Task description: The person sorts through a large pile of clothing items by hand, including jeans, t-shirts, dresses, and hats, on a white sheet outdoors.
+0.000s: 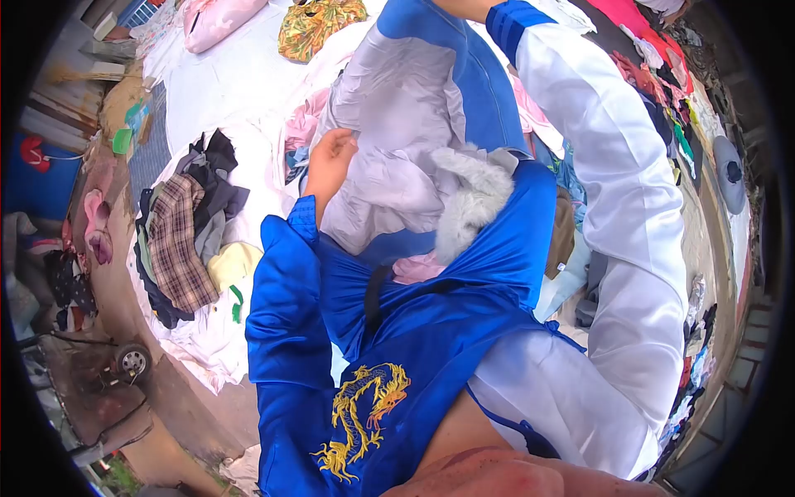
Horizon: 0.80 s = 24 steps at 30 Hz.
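A blue garment (489, 99) with a pale grey-lavender lining (397, 116) lies across my lap and stretches away from me. Beside its left edge is my left hand (330, 166), fingers curled together; whether they pinch anything is too small to tell. At the top edge of the view only a part of my right hand (465, 8) shows, near the garment's far end, with its fingers cut off. Grey-white fur (476, 199) rests on the lining at the right. A pink cloth (416, 267) pokes out near my waist.
A heap of folded clothes with a plaid shirt (175, 240) lies at the left on white sheeting (224, 91). Beyond are a pink bundle (217, 23) and a patterned yellow-green bundle (319, 29). More clothes line the right side, near a grey hat (729, 174).
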{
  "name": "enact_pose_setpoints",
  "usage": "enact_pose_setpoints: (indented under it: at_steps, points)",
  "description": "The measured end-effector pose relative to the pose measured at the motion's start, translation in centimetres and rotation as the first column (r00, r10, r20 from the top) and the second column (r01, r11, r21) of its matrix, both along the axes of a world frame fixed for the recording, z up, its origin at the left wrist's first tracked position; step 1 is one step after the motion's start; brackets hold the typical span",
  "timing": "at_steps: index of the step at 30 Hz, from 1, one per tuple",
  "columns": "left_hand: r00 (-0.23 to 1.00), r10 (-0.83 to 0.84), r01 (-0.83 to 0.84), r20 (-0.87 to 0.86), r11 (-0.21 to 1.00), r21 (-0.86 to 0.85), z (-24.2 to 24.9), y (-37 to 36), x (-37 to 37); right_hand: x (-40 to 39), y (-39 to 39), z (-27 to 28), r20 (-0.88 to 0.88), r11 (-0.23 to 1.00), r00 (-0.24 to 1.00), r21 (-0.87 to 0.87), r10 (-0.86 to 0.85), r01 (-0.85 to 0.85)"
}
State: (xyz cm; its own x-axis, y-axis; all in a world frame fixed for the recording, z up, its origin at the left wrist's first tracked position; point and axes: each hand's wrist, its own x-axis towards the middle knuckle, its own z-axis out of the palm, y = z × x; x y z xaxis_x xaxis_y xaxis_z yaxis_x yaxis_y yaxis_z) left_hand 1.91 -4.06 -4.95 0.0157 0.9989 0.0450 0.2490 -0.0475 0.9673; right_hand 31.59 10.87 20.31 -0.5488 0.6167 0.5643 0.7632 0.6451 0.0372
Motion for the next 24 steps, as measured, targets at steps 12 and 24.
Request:
enact_pose_setpoints:
  at_steps: [12, 24]
  points:
    - [0.919, -0.344, 0.366, 0.193, 0.926, -0.090, -0.1, 0.7, 7.0, -13.9, -12.0, -3.5, -0.680, 0.339, 0.540, -0.421, 0.496, -0.842]
    - [0.470, -0.062, 0.320, 0.881, 0.942, -0.105, -4.8, 0.2, 5.3, 4.5, -14.3, -25.6, -0.144, 0.877, 0.955, -0.448, -0.260, 0.171]
